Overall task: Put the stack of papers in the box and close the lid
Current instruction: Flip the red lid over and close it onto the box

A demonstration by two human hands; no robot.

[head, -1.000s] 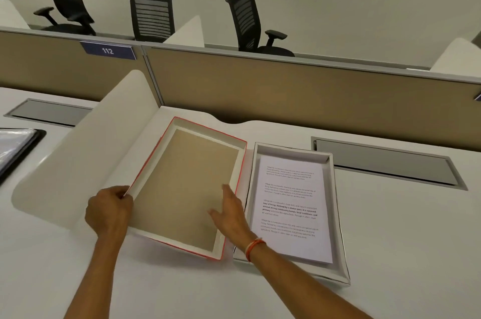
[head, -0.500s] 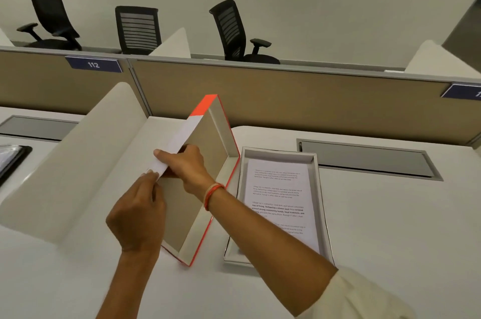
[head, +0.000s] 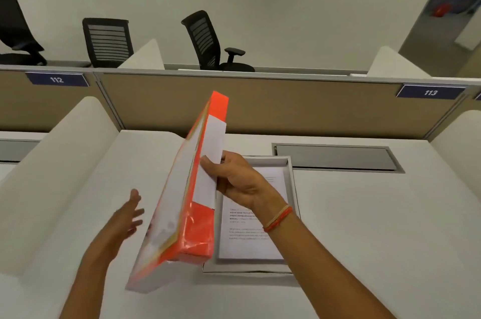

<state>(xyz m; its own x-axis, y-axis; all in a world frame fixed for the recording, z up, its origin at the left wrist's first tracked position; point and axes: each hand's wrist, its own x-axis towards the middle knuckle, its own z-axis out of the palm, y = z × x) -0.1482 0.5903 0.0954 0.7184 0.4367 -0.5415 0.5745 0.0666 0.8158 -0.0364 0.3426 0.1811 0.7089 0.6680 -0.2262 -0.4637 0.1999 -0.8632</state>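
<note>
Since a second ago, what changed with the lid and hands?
The lid went from lying open-side up to tipped on edge, flipping toward the box. Right hand now grips its side; left hand let go. Papers unmoved in the box.
</note>
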